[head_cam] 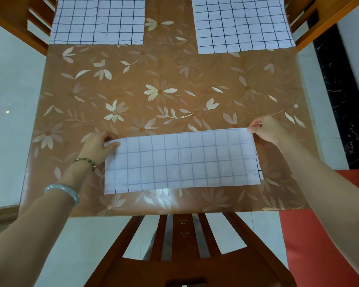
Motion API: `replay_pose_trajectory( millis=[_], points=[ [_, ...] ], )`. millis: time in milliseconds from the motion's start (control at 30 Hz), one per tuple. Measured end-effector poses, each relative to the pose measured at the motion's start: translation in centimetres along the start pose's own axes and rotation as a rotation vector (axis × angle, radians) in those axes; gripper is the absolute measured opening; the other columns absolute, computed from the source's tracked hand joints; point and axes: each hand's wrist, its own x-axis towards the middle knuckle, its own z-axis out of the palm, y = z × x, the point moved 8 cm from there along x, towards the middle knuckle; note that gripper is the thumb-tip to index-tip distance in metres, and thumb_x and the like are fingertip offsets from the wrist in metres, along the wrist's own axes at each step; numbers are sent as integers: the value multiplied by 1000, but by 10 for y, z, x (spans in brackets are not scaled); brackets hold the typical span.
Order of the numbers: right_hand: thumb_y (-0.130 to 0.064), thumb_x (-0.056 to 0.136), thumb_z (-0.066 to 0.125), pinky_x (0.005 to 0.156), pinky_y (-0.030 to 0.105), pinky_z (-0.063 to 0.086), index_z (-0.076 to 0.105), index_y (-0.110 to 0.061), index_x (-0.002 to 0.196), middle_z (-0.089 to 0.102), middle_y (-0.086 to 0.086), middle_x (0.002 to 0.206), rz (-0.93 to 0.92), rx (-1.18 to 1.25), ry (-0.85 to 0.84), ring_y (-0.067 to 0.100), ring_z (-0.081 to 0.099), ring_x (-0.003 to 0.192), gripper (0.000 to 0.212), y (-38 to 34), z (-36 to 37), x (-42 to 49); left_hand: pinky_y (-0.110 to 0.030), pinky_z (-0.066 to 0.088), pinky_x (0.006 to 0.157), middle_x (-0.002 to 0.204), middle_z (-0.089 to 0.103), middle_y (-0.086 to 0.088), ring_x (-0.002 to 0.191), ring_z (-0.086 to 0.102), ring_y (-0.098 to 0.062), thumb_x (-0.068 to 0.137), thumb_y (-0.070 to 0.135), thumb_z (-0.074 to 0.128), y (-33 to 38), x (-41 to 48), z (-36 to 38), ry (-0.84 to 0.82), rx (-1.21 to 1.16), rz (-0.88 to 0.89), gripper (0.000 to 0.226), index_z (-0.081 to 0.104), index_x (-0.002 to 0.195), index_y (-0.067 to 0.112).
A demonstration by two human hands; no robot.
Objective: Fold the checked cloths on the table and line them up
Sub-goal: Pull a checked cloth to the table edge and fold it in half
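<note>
The folded cloth (181,160) lies long axis left-to-right on the counter (153,79), its far corners pinched by the left hand (98,147) and right hand (266,129).

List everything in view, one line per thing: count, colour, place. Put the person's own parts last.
folded checked cloth: 1, white with dark lines, near edge of table, held at both far corners
flat checked cloths: 2, white with dark lines, far left and far right
table: 1, brown floral cover, centre
wooden chairs: 3, orange-brown, near, far left, far right
red cushion: 1, lower right
bracelets: 2, pale green and dark beaded, left wrist
left hand: pinching cloth's left corner
right hand: pinching right corner
</note>
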Motion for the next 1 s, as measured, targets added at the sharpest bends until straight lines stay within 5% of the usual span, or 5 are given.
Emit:
replay_pose_trajectory(
  millis=[267, 433, 533, 733, 1000],
  points=[
    [-13, 94, 53, 73, 24, 33, 68, -12, 96, 63, 3, 105, 7, -86, -17, 13, 49, 92, 16, -3, -5, 1, -34, 38, 68, 78, 58, -11, 77, 54, -32, 86, 25, 67, -10, 1, -5, -85, 19, -89, 22, 61, 73, 8],
    [-28, 76, 78, 65, 15, 33, 59, -17, 110, 55, 3, 100, 50, 83, -56, 16, 52, 92, 40, 1, -2, -9, -26, 32, 55, 75, 49, -5, 66, 46, -23, 85, 22, 69, -10, 4, -8, -18, -32, -156, 32, 48, 63, 14],
    [-27, 75, 78, 65, 18, 35, 56, -17, 110, 53, 1, 100, 73, 139, 67, 16, 51, 92, 43, 9, -6, -20, -38, 44, 74, 100, 57, -9, 91, 52, -29, 83, 34, 69, -4, 6, -14, 46, -44, -125, 24, 58, 91, 14],
    [-19, 86, 66, 90, 49, 52, 60, -13, 117, 57, -6, 87, 175, 305, 108, 21, 63, 83, 33, 49, 8, -42, -47, 28, 107, 142, 41, -14, 129, 37, -33, 84, 68, 35, 50, -30, 25, 48, 253, 163, 80, 40, 137, 8],
    [-5, 89, 55, 87, 30, 50, 64, -11, 115, 63, 0, 96, 154, 279, 104, 23, 60, 95, 28, 39, 24, -66, -47, -2, 117, 160, 8, -4, 147, 5, -27, 88, 71, 5, 79, -60, 95, -70, 418, 240, 75, 9, 152, 32]
  ],
)
